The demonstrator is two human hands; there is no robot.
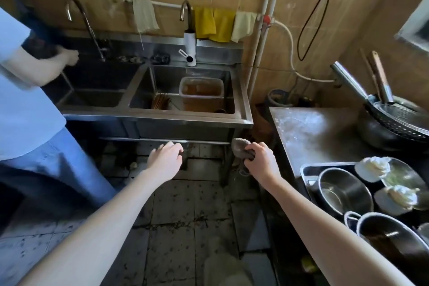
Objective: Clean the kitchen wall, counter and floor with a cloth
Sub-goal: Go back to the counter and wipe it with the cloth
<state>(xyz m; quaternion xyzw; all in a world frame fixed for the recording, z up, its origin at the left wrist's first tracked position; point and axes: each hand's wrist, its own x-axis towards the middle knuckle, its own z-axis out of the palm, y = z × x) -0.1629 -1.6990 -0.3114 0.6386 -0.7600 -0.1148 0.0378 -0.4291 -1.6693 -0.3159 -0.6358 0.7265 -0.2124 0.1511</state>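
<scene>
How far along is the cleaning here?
Nothing looks finished. The right hand grips a grey cloth near the front corner of the sink; the left hand holds nothing. Left: the floor is spotted with grime, the counter smeared white, the wall stained.

Two taps (87,21), two basins (92,97), perhaps four hanging cloths (213,23).

Seen from the person's own head camera: the left forearm (111,216) and right forearm (325,220), long and slim, are bare as far up as they show. The left hand (166,160) and right hand (261,165) are likewise bare.
</scene>
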